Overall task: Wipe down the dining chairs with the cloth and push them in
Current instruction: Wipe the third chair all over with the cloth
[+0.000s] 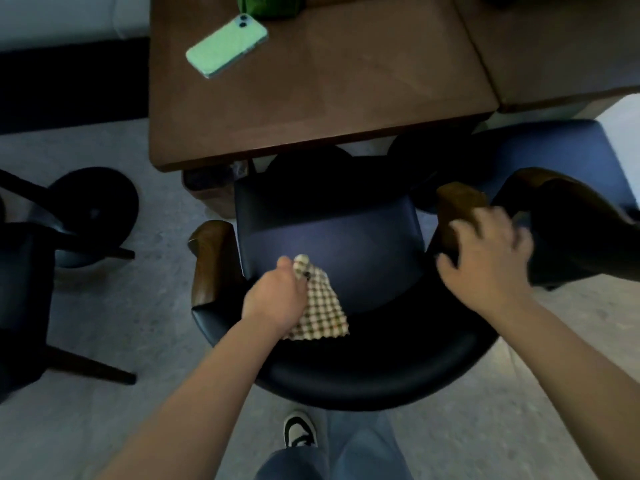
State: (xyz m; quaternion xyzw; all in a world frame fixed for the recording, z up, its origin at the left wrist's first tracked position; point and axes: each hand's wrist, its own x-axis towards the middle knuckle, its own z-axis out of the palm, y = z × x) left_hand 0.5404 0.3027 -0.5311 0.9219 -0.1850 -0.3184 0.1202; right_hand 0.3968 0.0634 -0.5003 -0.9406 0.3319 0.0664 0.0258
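You are standing behind a dark blue chair (332,237) and looking down at it. Your left hand (273,299) is curled tight around a checked cloth (320,306), and the thumb sticks out at the top. The cloth hangs down from your fist, over the back part of the seat and the curved backrest. Your right hand (485,261) is out over the right wooden armrest (457,209). That hand is blurry, with the fingers spread and bent a little around the armrest, but you cannot tell if it really grips the wood or only touches it. The left wooden armrest (211,258) is bare, just beside your left hand. The front of the chair is partly tucked under a brown wooden table (346,98). On the table lies a light green phone (227,46), face down, near the far left corner. Something dark green (270,5) sits at the far edge, just past the phone, but it is cut off, so you cannot tell what it is. A second blue chair (554,161) stands just to the right, close beside the first one. Another dark chair (24,299) is on the left, well apart. At the bottom you can see your own black and white shoe (299,431) on the pale floor (131,306).
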